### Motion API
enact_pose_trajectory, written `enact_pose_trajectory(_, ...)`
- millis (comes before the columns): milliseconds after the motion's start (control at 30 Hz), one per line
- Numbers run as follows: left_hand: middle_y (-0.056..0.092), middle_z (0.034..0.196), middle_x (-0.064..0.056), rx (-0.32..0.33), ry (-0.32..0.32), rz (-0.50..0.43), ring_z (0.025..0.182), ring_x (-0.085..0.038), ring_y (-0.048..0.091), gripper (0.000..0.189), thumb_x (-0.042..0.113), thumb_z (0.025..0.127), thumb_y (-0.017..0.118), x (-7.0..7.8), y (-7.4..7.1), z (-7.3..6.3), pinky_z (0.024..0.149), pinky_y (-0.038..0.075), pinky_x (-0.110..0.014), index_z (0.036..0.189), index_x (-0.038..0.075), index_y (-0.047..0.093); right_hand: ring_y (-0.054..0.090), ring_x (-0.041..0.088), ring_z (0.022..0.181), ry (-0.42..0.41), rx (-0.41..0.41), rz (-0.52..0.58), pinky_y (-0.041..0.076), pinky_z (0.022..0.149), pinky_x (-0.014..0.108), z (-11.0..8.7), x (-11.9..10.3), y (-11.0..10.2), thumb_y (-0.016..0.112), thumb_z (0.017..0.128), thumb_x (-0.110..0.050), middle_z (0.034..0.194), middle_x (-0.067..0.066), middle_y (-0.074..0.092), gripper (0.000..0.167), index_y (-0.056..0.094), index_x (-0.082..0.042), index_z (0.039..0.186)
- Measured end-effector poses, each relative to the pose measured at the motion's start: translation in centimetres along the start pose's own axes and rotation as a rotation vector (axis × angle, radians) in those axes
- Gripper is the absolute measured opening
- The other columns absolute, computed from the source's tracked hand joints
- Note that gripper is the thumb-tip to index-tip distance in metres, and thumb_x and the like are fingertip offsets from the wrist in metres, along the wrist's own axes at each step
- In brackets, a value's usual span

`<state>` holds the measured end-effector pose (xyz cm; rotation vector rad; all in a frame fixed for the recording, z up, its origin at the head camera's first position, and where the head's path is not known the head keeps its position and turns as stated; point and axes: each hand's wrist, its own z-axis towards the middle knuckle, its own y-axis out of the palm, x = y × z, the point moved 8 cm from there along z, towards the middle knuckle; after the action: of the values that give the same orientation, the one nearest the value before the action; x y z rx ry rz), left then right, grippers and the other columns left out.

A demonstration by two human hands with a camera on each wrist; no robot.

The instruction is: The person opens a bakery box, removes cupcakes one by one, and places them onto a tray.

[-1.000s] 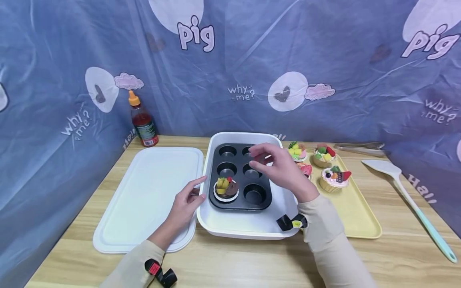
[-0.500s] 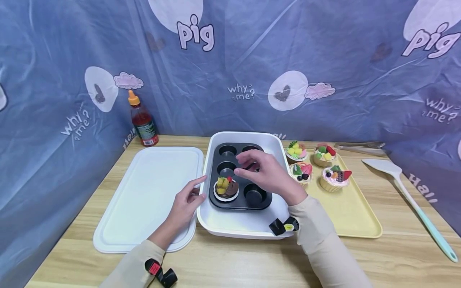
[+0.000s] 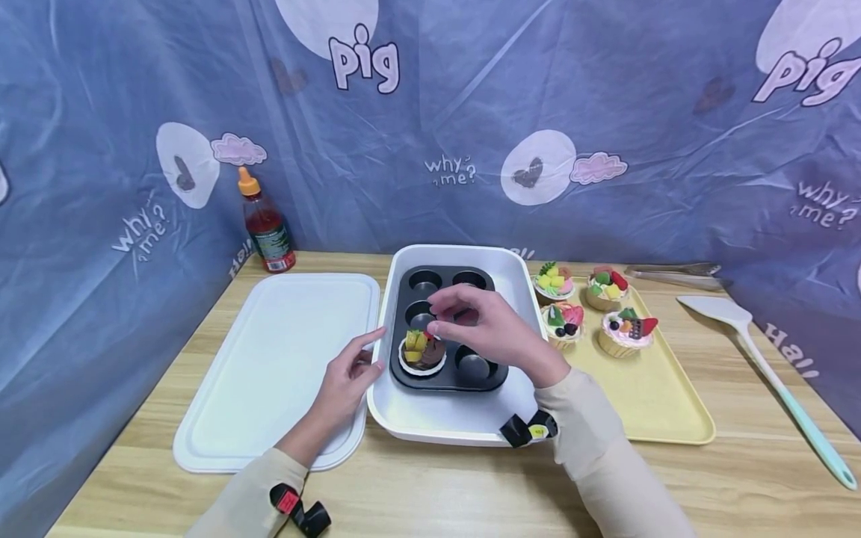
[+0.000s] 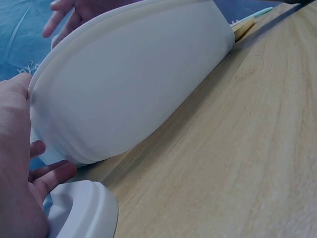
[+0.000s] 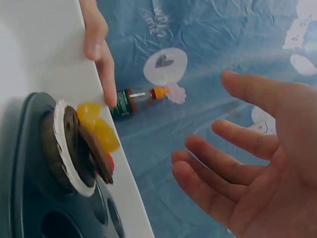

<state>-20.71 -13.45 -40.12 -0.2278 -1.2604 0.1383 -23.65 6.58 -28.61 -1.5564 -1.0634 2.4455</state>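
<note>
A white rectangular tub [image 3: 464, 422] stands mid-table with a dark muffin tin [image 3: 449, 377] in it. One chocolate cupcake [image 3: 422, 354], topped with yellow fruit pieces and a red bit, sits in the tin's near left cup. My left hand [image 3: 346, 377] touches the tub's left side, fingertips at the rim. Above the tin hovers my right hand [image 3: 484, 325], fingers loosely bent and holding nothing; it hides part of the middle cups. In the right wrist view, the right hand's fingers [image 5: 218, 173] are spread apart from the cupcake.
Several fruit-topped cupcakes, one of them pink-creamed [image 3: 623, 334], stand on a yellow tray [image 3: 673, 403] at right. Beyond it lie tongs [image 3: 676, 276] and a spatula [image 3: 773, 381]. A white lid-like board [image 3: 282, 359] lies left, a sauce bottle [image 3: 269, 232] behind it.
My right hand has moved left over the tin, toward the chocolate cupcake, uncovering the near cupcake on the yellow tray. The left hand stays at the tub's rim.
</note>
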Motion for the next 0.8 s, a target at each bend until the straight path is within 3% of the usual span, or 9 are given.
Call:
enact_pose_trajectory(233, 0.067, 0.106, -0.024, -0.002, -0.010, -0.003, 0.087, -0.006, 0.063, 0.049, 0.002, 0.095, 0.061, -0.1, -0.1, 0.0, 0.079, 0.055, -0.018, 0.143, 0.008, 0.055, 0.067, 0.029, 0.108, -0.004, -0.061, 0.000, 0.058, 0.091, 0.038, -0.1, -0.7, 1.9, 0.076, 0.090, -0.017, 0.118, 0.010, 0.071, 0.038, 0.067, -0.006, 0.125)
enact_pose_trajectory(500, 0.067, 0.104, -0.024, -0.004, 0.004, -0.011, 0.086, -0.007, 0.064, 0.048, 0.003, 0.095, 0.061, 0.0, 0.0, 0.0, 0.078, 0.055, -0.019, 0.143, 0.006, 0.055, 0.066, 0.028, 0.112, 0.055, -0.030, 0.005, 0.056, 0.095, 0.042, -0.2, 0.0, 2.4, 0.077, 0.089, -0.017, 0.123, 0.011, 0.070, 0.044, 0.065, -0.005, 0.129)
enact_pose_trajectory(800, 0.067, 0.105, -0.024, -0.002, 0.003, -0.021, 0.087, -0.007, 0.064, 0.048, 0.002, 0.095, 0.061, 0.0, 0.0, 0.0, 0.078, 0.055, -0.018, 0.142, 0.006, 0.055, 0.062, 0.029, 0.113, 0.129, -0.065, -0.218, 0.053, 0.095, 0.044, -0.9, 0.6, 3.7, 0.081, 0.084, -0.036, 0.135, 0.012, 0.061, 0.064, 0.059, -0.012, 0.140)
